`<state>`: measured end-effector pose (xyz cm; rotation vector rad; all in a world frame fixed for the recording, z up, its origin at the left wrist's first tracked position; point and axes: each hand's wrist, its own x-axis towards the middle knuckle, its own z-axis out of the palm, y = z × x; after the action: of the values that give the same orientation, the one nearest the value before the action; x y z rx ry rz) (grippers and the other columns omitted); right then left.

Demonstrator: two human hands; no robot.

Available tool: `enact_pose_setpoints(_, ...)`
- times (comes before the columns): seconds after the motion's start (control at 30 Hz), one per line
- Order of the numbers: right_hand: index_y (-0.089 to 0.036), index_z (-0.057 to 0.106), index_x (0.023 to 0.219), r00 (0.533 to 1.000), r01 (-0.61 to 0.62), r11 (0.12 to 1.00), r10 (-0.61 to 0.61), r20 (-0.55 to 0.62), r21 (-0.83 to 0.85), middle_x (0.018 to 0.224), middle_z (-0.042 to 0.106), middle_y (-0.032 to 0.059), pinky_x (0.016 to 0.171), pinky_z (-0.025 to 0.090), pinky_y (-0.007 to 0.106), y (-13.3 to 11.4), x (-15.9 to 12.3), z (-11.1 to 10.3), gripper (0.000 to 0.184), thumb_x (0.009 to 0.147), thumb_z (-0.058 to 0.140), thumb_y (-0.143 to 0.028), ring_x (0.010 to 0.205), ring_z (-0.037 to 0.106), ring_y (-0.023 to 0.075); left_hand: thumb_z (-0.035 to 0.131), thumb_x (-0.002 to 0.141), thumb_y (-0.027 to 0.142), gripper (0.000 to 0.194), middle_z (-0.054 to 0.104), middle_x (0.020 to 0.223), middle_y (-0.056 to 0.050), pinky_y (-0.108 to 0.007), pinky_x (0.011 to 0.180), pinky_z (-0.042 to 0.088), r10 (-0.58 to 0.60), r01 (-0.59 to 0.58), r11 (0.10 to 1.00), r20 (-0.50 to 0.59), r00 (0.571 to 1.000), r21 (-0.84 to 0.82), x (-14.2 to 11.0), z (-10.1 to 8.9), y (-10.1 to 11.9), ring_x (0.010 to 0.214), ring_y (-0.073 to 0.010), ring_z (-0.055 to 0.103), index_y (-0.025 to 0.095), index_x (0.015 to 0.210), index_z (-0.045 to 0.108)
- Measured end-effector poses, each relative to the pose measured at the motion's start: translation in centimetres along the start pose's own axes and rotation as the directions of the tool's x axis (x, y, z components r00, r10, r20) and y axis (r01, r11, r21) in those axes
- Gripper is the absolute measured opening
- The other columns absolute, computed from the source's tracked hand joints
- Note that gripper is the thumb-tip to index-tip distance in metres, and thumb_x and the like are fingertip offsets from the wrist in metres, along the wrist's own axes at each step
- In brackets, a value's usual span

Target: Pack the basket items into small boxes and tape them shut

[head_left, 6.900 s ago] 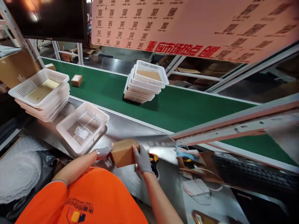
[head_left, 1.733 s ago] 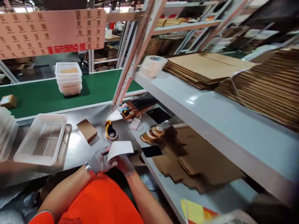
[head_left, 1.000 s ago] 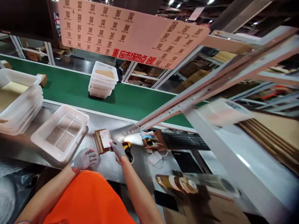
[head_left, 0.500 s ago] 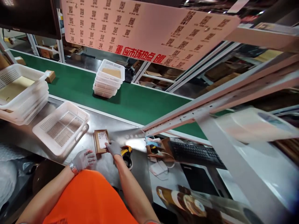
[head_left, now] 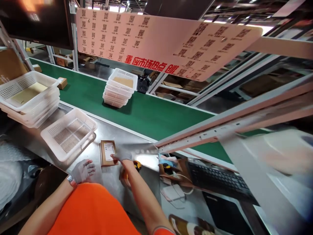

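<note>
A small brown cardboard box [head_left: 104,159] with a white label lies near the front of the metal worktop. My right hand [head_left: 123,155], in a grey glove and partly blurred, holds the box at its right edge with the thumb over the label; the other fingers are hard to make out. To the left of the box and apart from it, my left hand [head_left: 83,171], also gloved, is open with its fingers loosely spread and nothing in it. A yellow and black tape dispenser [head_left: 137,165] is partly hidden behind my right forearm.
A white plastic basket [head_left: 50,138] stands left of the box, with stacked baskets [head_left: 52,94] farther left. More baskets [head_left: 116,101] and a small carton [head_left: 63,83] sit on the green conveyor belt [head_left: 156,112]. A slanted metal frame, a keyboard [head_left: 217,176] and cables occupy the right.
The view has tilted up slightly, so most things sit lower in the picture. My left hand has drawn a little away from the box; the right hand stays at its right edge.
</note>
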<state>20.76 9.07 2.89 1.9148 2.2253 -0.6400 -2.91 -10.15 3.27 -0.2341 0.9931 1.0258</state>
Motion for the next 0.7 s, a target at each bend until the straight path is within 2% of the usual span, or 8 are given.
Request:
enact_pose_setpoints(0.1,-0.017,0.071,0.15,0.989,0.145,0.989,-0.145,-0.03,-0.007,0.156,0.07,0.0175,0.123,0.055,0.05,-1.0,0.3,1.2,0.054,0.105,0.08,-0.045,0.14,0.068,0.0328,0.054,0.116,0.028,0.022,0.077,0.08,-0.006,-0.032,0.07,0.061,0.052,-0.053,0.998,-0.049,0.997,-0.016,-0.8,-0.8,-0.1,0.066,-0.021,0.077,0.018,0.1,0.065)
enact_pose_setpoints(0.23,-0.009,0.051,0.174,0.881,0.459,0.886,-0.464,-0.095,-0.069,0.183,0.045,0.0249,0.144,0.029,0.051,-2.4,0.6,5.0,0.083,0.103,0.074,-0.044,0.171,0.04,0.0393,0.055,0.114,0.023,0.016,0.077,0.079,-0.007,-0.034,0.071,0.065,0.139,-0.145,0.988,-0.119,0.983,-0.051,-2.4,-2.1,-0.6,0.068,-0.0215,0.078,0.019,0.101,0.063)
enact_pose_setpoints(0.33,-0.004,0.04,0.18,0.876,0.461,0.885,-0.466,-0.123,-0.066,0.19,0.028,0.027,0.147,0.011,0.06,-3.1,1.2,6.9,0.092,0.105,0.067,-0.051,0.178,0.023,0.0461,0.057,0.112,0.022,0.012,0.077,0.08,-0.008,-0.033,0.069,0.066,0.193,-0.208,0.977,-0.203,0.96,-0.055,-3.6,-3.7,-1.2,0.067,-0.0215,0.078,0.019,0.102,0.063)
enact_pose_setpoints(0.5,-0.007,0.04,0.181,0.911,0.403,0.915,-0.4,-0.101,0.013,0.19,0.029,0.0274,0.145,0.0,0.071,-2.9,0.3,6.7,0.095,0.102,0.071,-0.051,0.179,0.015,0.0533,0.059,0.101,0.021,0.007,0.081,0.087,-0.011,-0.04,0.079,0.072,0.27,-0.335,0.937,-0.408,0.872,-0.095,-5.2,-8.8,-2.2,0.078,-0.0262,0.083,0.022,0.101,0.066)
enact_pose_setpoints(0.53,-0.01,0.043,0.18,0.892,0.448,0.894,-0.445,-0.077,0.024,0.19,0.03,0.0275,0.144,0.0,0.073,-2.3,-0.6,6.7,0.099,0.098,0.077,-0.053,0.178,0.015,0.056,0.062,0.095,0.023,0.008,0.082,0.091,-0.01,-0.043,0.084,0.073,0.287,-0.368,0.924,-0.445,0.848,-0.105,-5.5,-10.2,-2.4,0.085,-0.0282,0.085,0.024,0.102,0.067)
enact_pose_setpoints(0.6,-0.018,0.052,0.177,0.806,0.592,0.803,-0.592,-0.024,0.059,0.19,0.032,0.0246,0.142,0.001,0.078,-0.7,-2.3,6.8,0.104,0.087,0.09,-0.054,0.176,0.018,0.0603,0.07,0.081,0.027,0.02,0.084,0.098,-0.008,-0.051,0.1,0.072,0.323,-0.442,0.889,-0.517,0.793,-0.122,-5.9,-13.1,-2.7,0.11,-0.0345,0.087,0.029,0.101,0.069)
enact_pose_setpoints(0.67,-0.029,0.066,0.167,0.713,0.697,0.71,-0.701,0.002,0.097,0.189,0.038,0.0178,0.141,0.004,0.079,1.3,-3.2,6.6,0.092,0.081,0.096,-0.046,0.174,0.024,0.0606,0.074,0.07,0.029,0.029,0.086,0.102,-0.005,-0.058,0.119,0.064,0.367,-0.514,0.849,-0.56,0.742,-0.124,-6.3,-15.7,-2.8,0.139,-0.0397,0.077,0.032,0.098,0.071)
enact_pose_setpoints(0.7,-0.033,0.072,0.16,0.704,0.706,0.701,-0.71,0.002,0.103,0.188,0.04,0.0144,0.142,0.005,0.078,2.4,-3.1,6.1,0.084,0.081,0.096,-0.04,0.174,0.026,0.059,0.076,0.067,0.029,0.031,0.086,0.103,-0.005,-0.059,0.126,0.058,0.384,-0.534,0.837,-0.562,0.732,-0.123,-6.4,-16.7,-2.7,0.15,-0.0407,0.069,0.033,0.097,0.071)
